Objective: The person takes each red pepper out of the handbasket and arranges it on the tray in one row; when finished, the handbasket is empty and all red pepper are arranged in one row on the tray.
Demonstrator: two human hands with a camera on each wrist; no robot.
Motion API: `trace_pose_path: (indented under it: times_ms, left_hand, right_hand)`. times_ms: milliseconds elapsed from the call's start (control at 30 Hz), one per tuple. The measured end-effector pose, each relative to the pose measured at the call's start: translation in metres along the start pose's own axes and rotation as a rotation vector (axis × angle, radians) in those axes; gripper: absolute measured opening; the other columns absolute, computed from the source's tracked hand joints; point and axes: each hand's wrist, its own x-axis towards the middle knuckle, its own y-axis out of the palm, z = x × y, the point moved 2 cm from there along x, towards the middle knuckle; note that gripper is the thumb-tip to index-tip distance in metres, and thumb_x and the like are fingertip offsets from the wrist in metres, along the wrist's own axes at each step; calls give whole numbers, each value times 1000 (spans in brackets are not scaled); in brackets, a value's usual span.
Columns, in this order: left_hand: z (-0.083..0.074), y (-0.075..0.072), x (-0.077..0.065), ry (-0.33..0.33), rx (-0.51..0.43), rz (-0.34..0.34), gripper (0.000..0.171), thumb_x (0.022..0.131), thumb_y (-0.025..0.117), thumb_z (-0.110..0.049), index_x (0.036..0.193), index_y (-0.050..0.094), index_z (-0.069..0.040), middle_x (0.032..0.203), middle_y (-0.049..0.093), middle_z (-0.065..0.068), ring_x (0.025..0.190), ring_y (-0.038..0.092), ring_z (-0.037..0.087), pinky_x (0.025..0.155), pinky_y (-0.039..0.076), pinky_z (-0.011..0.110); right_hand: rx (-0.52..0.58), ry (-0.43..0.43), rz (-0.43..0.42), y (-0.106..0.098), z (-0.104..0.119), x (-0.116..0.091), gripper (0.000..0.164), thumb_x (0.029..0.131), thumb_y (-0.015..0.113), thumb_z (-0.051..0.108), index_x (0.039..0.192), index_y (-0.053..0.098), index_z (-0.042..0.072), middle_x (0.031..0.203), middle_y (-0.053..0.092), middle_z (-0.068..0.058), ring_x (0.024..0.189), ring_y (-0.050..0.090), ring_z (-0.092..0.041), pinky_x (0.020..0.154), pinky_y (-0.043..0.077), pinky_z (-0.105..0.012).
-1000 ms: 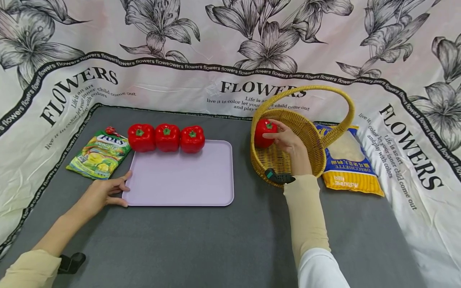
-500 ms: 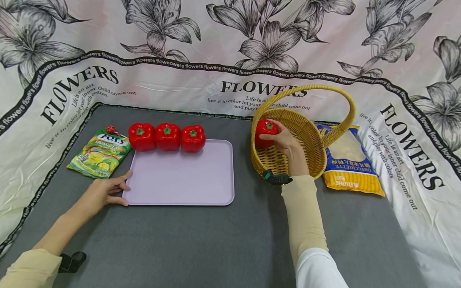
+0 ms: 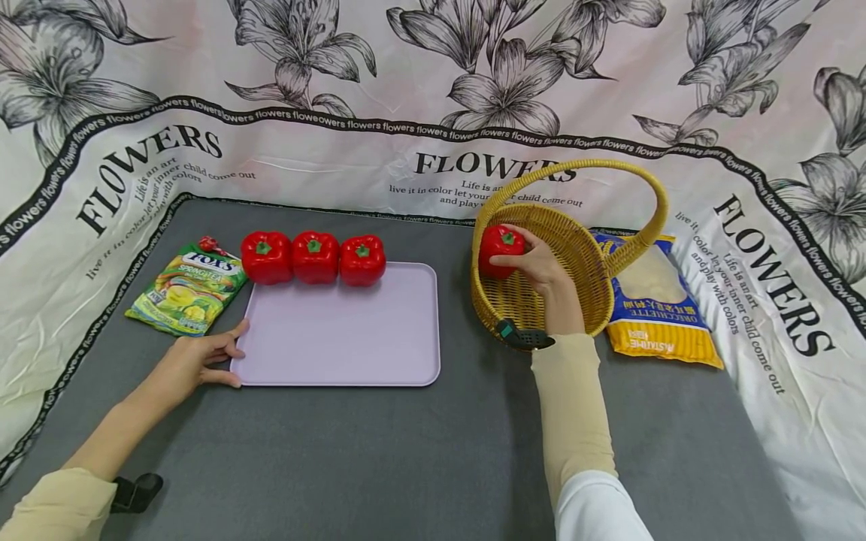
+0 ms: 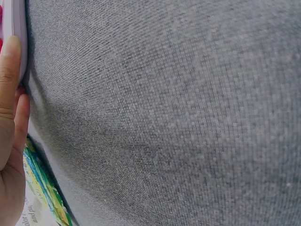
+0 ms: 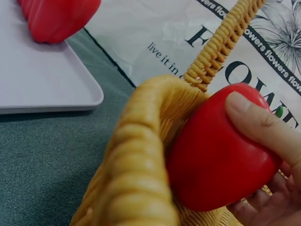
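Note:
Inside the left part of a yellow woven basket point(image 3: 541, 308), my right hand point(image 3: 544, 267) grips a red bell pepper point(image 5: 218, 155), its thumb lying across the pepper's skin in the right wrist view. My left hand point(image 3: 186, 368) holds the near left corner of a pale lilac tray point(image 3: 338, 338), thumb at the front edge and fingers at the left edge. Three red bell peppers, a left one point(image 3: 266, 258), a middle one point(image 3: 315, 257) and a right one point(image 3: 362, 261), stand in a row along the tray's far edge.
A green FOX'S candy bag point(image 3: 192, 291) lies to the left of the tray. Behind the basket's right side is a blue and yellow orecchiette pasta bag point(image 3: 663, 308). The basket's tall handle point(image 3: 575, 169) arches above it. Grey cloth point(image 3: 379, 458) covers the table.
My right hand and the bell pepper it grips have shifted only slightly inside the basket. My left hand and the tray have stayed in place.

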Motion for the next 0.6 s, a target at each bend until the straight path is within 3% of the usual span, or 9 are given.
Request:
trace_pose_path:
  times_ms: [67,167,400,600]
  left_hand:
    - [0,0,0,-4,5,4,33,58,88,-10,82,65,-10,130,50,30,99,62,40,72,55,32]
    - [0,0,0,-3,4,6,33,58,88,-9,82,65,-11,130,50,30,98,62,40,72,55,30]
    - [1,-1,0,7,-11,5,33,58,88,-9,83,66,-11,130,50,30,98,62,40,75,45,3]
    - [0,-1,-1,12,-15,0,33,58,88,-8,84,67,-10,130,50,30,98,62,41,76,44,3]
  right_hand:
    - [-6,-2,10,-1,0,-2,65,85,67,-5,143,42,11,138,37,-10,121,37,-25,107,37,-39]
    - [2,2,16,-1,2,-6,63,85,67,-7,141,43,10,134,39,-8,119,39,-23,100,43,-33]
    - [32,0,52,3,13,-23,60,86,64,-9,139,44,10,133,41,-9,116,43,-24,85,50,-24]
    - [46,-33,67,6,20,-41,57,87,62,-10,137,45,9,130,44,-8,115,43,-24,83,52,-24]
